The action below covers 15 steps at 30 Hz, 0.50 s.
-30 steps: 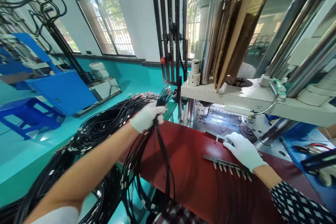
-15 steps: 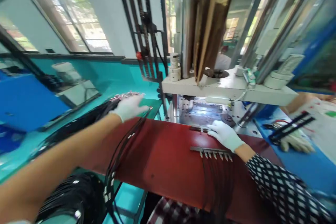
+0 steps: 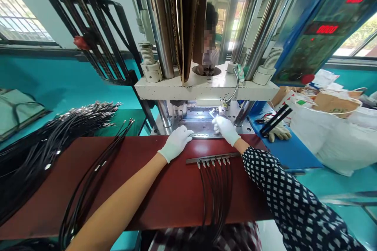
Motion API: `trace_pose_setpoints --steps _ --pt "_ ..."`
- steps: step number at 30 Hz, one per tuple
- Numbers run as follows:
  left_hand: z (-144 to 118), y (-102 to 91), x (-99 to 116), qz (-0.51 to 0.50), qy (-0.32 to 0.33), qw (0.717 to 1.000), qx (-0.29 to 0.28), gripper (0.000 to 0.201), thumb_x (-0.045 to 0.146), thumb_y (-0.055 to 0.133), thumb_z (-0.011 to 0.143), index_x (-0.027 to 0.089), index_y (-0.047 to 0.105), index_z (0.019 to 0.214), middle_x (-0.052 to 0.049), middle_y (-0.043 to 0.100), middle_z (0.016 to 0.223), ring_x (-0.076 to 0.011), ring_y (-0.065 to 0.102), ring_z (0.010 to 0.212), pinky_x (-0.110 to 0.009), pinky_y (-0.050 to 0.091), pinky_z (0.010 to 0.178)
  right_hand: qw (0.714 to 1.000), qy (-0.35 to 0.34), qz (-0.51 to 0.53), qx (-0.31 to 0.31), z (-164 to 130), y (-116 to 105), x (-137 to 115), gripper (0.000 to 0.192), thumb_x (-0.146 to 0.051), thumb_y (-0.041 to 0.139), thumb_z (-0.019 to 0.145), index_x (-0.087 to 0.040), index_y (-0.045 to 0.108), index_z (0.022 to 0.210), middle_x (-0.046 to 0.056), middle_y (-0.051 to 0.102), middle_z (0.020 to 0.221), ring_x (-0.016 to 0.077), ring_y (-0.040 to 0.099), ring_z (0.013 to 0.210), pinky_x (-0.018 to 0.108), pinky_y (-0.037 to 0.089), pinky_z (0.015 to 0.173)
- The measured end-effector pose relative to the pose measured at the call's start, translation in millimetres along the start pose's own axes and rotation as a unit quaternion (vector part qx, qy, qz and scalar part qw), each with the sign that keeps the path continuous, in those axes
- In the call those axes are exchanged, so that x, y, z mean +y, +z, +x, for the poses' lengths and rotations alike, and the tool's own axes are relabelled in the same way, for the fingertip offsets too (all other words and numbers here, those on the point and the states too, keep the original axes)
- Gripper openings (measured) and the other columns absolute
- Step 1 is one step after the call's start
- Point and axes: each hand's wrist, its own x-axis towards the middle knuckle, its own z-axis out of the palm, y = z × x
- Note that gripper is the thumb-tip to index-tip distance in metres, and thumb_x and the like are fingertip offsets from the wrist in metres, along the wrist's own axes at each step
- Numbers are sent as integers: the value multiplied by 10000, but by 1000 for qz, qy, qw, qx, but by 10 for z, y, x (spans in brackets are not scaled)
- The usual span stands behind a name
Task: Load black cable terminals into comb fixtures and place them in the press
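Gripping what looks like a small pale piece (image 3: 212, 113), the fingers of the gloved right hand (image 3: 226, 128) are curled closed, just in front of the press's lit metal bed (image 3: 198, 117). The gloved left hand (image 3: 176, 144) bends its fingers over the left end of a metal strip (image 3: 206, 136) at the far edge of the red-brown table (image 3: 171, 200); whether they pinch it or merely rest there, I cannot tell. Nearer the body lies a slim bar (image 3: 213, 157) with a row of metal connectors (image 3: 208, 163), their black cables (image 3: 219, 194) trailing toward the lap. Left of the arms, a loose bunch of leads (image 3: 101, 161) crosses the table, near a large cable heap (image 3: 88, 113). Rightward, work gloves (image 3: 279, 130) lie on a blue surface (image 3: 291, 153), beside white sacks (image 3: 338, 149). Above, a control panel (image 3: 318, 43) shows red digits.
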Motion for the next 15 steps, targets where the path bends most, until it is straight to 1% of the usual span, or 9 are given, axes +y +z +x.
trace_pose_setpoints --steps 2,4,5,6,7,9,10,12,15 --pt "-27 10 -11 -7 -1 1000 3 311 279 429 977 191 652 1176 -88 543 1002 -227 549 964 -365 468 898 999 21 38 30 -30 -113 -19 557 -734 214 909 -230 441 836 -34 395 635 114 362 471 260 366 444" --pt "-46 21 -18 -21 -1 1000 11 309 286 437 973 188 655 1169 -88 539 993 -231 553 953 -370 471 892 997 31 46 50 -103 -293 -34 561 -749 224 898 -233 443 857 -49 372 628 94 289 431 238 293 402" --pt "-53 26 -24 -32 -2 999 17 308 286 440 972 185 657 1164 -89 539 992 -232 556 947 -370 474 887 997 34 42 59 -155 -393 -38 551 -743 258 895 -232 462 860 -52 372 620 89 275 427 234 277 401" --pt "-60 29 -30 -44 -3 999 24 304 285 443 970 184 661 1157 -89 541 992 -233 560 941 -370 477 881 996 37 30 69 -217 -490 -41 526 -725 325 890 -227 491 858 -49 390 617 89 294 437 233 288 415" --pt "-66 30 -37 -57 -5 998 29 299 283 445 968 185 665 1146 -88 545 991 -232 564 933 -370 480 874 996 39 12 78 -284 -575 -42 481 -688 427 873 -219 529 850 -40 430 624 94 349 467 234 324 448" --pt "-82 31 -48 -83 -6 996 33 289 281 453 963 184 668 1131 -85 554 989 -229 567 924 -369 483 867 995 40 -32 87 -417 -683 -45 350 -548 631 803 -199 611 831 -10 551 692 121 499 612 248 421 582" --pt "-92 31 -51 -95 -6 995 34 282 281 462 959 181 668 1124 -84 558 989 -229 568 927 -369 483 868 994 40 -54 88 -471 -701 -48 289 -473 684 774 -190 647 824 4 603 743 142 549 705 263 450 667" --pt "-112 31 -48 -121 -8 992 42 266 283 485 946 174 670 1104 -83 570 993 -228 572 945 -368 482 875 992 43 -85 84 -520 -675 -59 223 -397 669 797 -178 695 834 20 653 796 174 587 811 300 463 784" --pt "-135 22 -29 -162 -33 985 49 232 278 540 904 177 683 1057 -74 600 1001 -230 590 967 -366 481 874 990 42 -105 78 -400 -549 -96 274 -377 537 920 -165 710 939 34 667 814 174 601 816 335 483 815"
